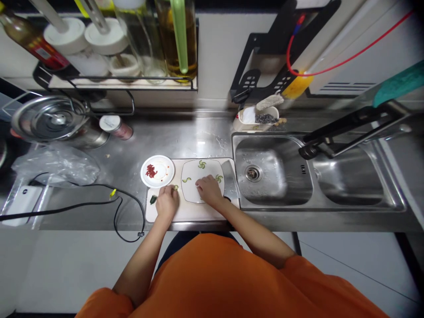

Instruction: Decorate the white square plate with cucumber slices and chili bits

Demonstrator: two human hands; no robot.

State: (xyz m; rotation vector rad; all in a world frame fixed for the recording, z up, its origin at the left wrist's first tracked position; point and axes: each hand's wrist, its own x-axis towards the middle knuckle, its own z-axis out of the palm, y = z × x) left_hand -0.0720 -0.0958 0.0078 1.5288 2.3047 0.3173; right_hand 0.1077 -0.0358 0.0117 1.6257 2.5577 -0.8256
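A squarish white plate [194, 170] rests on a pale cutting board [188, 214]. Thin green-edged slices, like cucumber, form small curved clusters on it: one cluster [202, 164] at the top, another [219, 178] at the right, and a smaller one [187, 179] at the left. My right hand [210, 191] is over the plate with fingers curled together; anything between the fingertips is hidden. My left hand [167, 204] lies on the board left of the plate, fingers bent, beside a few loose slices [176, 187]. A dark green end piece [153, 199] sits left of it.
A round white plate [165, 164] holds chopped red bits. A cleaver [231, 179] lies on the board's right side, beside the double sink [278, 185]. Leftward are a black cable [129, 193], plastic bag [56, 165] and lidded pot [94, 132]. Jars stand on a rack [149, 84].
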